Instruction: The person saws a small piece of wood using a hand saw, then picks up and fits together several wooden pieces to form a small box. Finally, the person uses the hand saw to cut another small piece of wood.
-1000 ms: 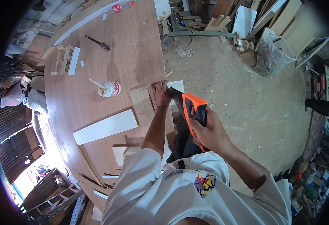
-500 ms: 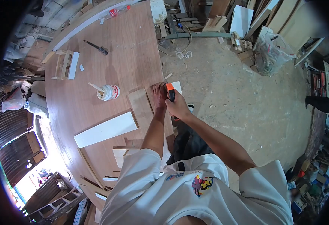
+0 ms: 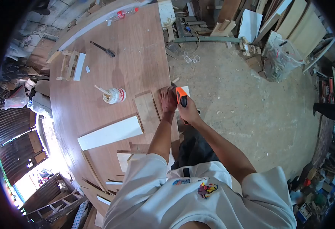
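At the right edge of the wooden table, my right hand is wrapped round the handle of an orange and black saw-like tool. Just left of it, my left hand presses down at the table edge with its fingers spread. A white piece sticks out past the edge beside the tool. A pale board lies left of my left hand, and a long white board lies farther left. The tool's blade is mostly hidden.
On the table are a jar with a stick, a black tool, a small wooden frame and a plastic bottle. A plastic bag and leaning boards stand at the upper right.
The orange and black tool has shifted and tilted, with more of its orange part showing. My right hand has moved with it. The whole view has shifted slightly.
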{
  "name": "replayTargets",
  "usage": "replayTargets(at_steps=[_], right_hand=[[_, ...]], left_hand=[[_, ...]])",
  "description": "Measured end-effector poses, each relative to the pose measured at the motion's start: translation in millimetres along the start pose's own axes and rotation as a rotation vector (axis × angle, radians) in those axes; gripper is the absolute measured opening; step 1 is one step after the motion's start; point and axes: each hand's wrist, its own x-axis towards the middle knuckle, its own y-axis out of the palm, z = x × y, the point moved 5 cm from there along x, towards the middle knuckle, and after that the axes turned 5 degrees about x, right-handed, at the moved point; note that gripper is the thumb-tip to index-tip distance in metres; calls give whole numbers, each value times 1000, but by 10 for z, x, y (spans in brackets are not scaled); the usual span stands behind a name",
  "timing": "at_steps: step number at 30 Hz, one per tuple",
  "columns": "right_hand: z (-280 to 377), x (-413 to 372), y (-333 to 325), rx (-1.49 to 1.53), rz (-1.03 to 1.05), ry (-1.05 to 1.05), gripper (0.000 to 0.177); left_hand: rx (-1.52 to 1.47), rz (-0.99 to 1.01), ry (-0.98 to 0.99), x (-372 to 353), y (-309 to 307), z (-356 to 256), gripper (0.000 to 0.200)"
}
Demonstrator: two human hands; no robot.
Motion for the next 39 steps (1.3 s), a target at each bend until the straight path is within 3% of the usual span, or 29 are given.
replayTargets(at_steps=[2,4,5,6,8,9,10,13,15,19,21,22,24,28,31,32,33,35,37,38,39], right_hand=[[-93,86,36,54,36,48,15],[-53,42,25,18,1,61,15],[-10,51,36,-17,-19,62,15],[97,-8,37,107,40,233,18],[199,-88,78,129,49,181,18],[302,-106,55,142,57,120,17],[707,-248,1,315,156,245,17],[1226,-533,-216,432,209,294,12],[1101,-628,-317,349,195,199,21],[961,-719,-342,294,139,317,20],[732,-578,-201,-5,57,-83,11],[438,-428,-138,-30,4,-109,14],[-75,25,-50,27,-1,-56,15],[-45,161,116,122,69,70,15],[-105,207,199,33,18,16,24],[-130,245,164,41,25,-13,13],[-18,282,126,40,23,-18,13],[287,213,88,382,65,243,5],[654,138,63,414,64,262,2],[884,-8,54,384,154,282,7],[1103,-47,44,349,249,275,12]], left_hand=[[-31,-16,7,-36,-17,-30,36],[-3,118,-11,34,55,-3,36],[2,111,-12,61,42,1,36],[-3,93,18,94,39,-19,35],[24,-3,84,-22,127,67,33],[20,-2,78,11,154,106,33],[66,-20,90,-103,124,123,34],[-16,-61,69,39,11,26,33],[-51,32,78,90,9,-5,33],[-104,31,-13,101,-22,-36,31],[-126,39,-29,102,-72,-46,32],[-155,44,-41,113,-78,-56,32],[-172,23,-26,126,-49,-55,34],[-104,53,-10,79,22,51,36],[-83,45,2,75,40,67,36],[-84,39,5,91,48,65,36],[-90,56,31,91,63,42,35],[-96,91,57,7,58,42,34],[-140,110,13,58,76,101,32],[-332,108,-147,47,138,181,32],[-339,102,-138,84,204,210,32]])
